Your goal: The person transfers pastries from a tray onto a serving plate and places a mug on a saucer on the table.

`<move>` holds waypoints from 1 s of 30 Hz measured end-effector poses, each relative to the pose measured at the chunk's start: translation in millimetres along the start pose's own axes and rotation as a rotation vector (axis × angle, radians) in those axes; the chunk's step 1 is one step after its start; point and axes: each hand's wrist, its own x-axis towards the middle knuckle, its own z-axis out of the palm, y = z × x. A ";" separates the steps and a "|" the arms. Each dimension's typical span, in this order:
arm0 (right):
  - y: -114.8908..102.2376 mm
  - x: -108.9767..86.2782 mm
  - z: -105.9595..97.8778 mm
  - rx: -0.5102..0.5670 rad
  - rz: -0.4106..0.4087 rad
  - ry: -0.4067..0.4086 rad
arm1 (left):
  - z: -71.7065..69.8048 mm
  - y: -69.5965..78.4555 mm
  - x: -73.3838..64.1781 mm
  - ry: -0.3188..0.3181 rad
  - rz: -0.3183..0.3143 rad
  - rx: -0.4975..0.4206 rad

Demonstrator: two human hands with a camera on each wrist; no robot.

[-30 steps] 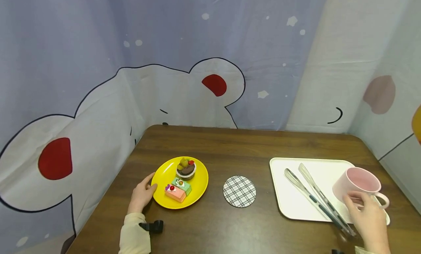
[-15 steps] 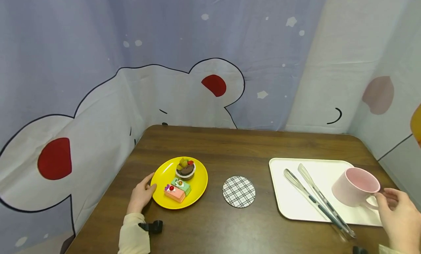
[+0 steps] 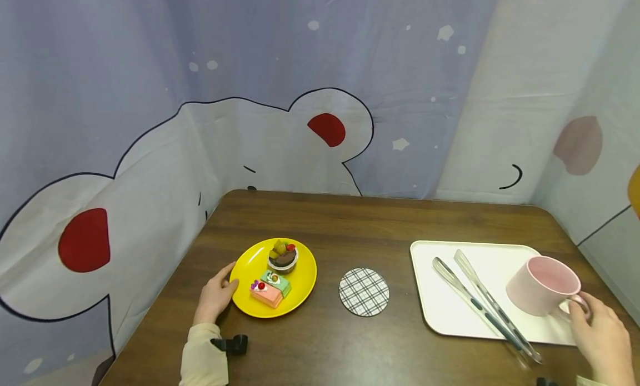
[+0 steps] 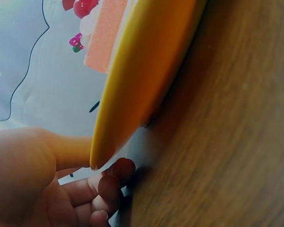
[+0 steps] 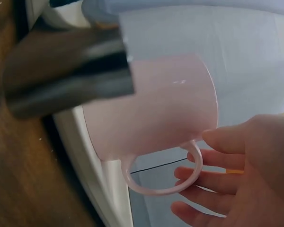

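On the left of the table, my left hand (image 3: 216, 296) grips the rim of a yellow plate (image 3: 300, 289). The left wrist view shows its thumb over the rim, with the other fingers curled below. The plate bears a chocolate tart (image 3: 283, 257) with fruit, a green cake slice (image 3: 276, 282) and an orange cake slice (image 3: 266, 294). At the far right, my right hand (image 3: 602, 327) holds the handle of a pink mug (image 3: 535, 291). In the right wrist view its thumb lies by the handle's upper end and its fingertips pass behind the handle. The mug sits tilted over the tray's right side.
A cream tray (image 3: 445, 316) lies under the mug. Two metal-tipped tongs arms (image 3: 492, 314) lie on it, their joined end past its front edge. A round checked coaster (image 3: 364, 291) lies between plate and tray. Printed curtains (image 3: 280, 147) stand behind the table (image 3: 380, 219).
My right hand has moved right, from the mug's front side round to its handle, and its fingers have closed there. My left hand and the plate have stayed in place.
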 end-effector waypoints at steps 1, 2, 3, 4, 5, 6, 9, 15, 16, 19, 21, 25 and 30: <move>0.3 -0.2 0.2 0.005 0.007 0.001 | 0.1 -0.2 0.3 -0.001 0.002 0.000; 0.3 -0.6 0.3 0.013 0.013 0.006 | 0.1 0.2 0.1 -0.002 0.004 0.000; 0.6 -1.4 0.6 0.023 0.021 0.010 | 0.3 0.3 0.2 -0.002 0.008 0.000; 1.3 -2.6 0.9 0.029 0.031 0.013 | 0.5 0.6 0.2 -0.002 0.010 0.003; 1.1 -3.5 1.2 0.039 0.041 0.025 | 0.9 0.7 0.5 -0.003 0.012 0.006; 1.2 -4.7 1.6 0.048 0.055 0.040 | 1.4 0.8 0.9 -0.005 0.010 0.008; 2.2 -8.8 3.2 0.070 0.081 0.089 | 2.8 2.2 1.2 -0.007 0.007 0.013; 5.1 -14.1 6.0 0.122 0.148 0.209 | 4.0 3.8 1.9 -0.007 0.010 0.003; 5.6 -14.7 5.9 0.144 0.174 0.212 | 4.1 3.6 1.9 -0.006 0.014 0.001; 8.0 -16.2 6.5 0.223 0.246 0.224 | 4.2 3.2 1.8 -0.004 0.028 -0.001; 7.8 -17.1 7.0 0.270 0.285 0.228 | 4.3 2.5 2.1 -0.002 0.025 0.000; 6.6 -17.1 8.5 0.421 0.333 0.231 | 3.7 2.7 1.4 -0.001 0.014 0.000; 6.7 -15.7 8.5 0.639 0.423 0.128 | 2.4 3.1 0.7 -0.004 0.014 0.001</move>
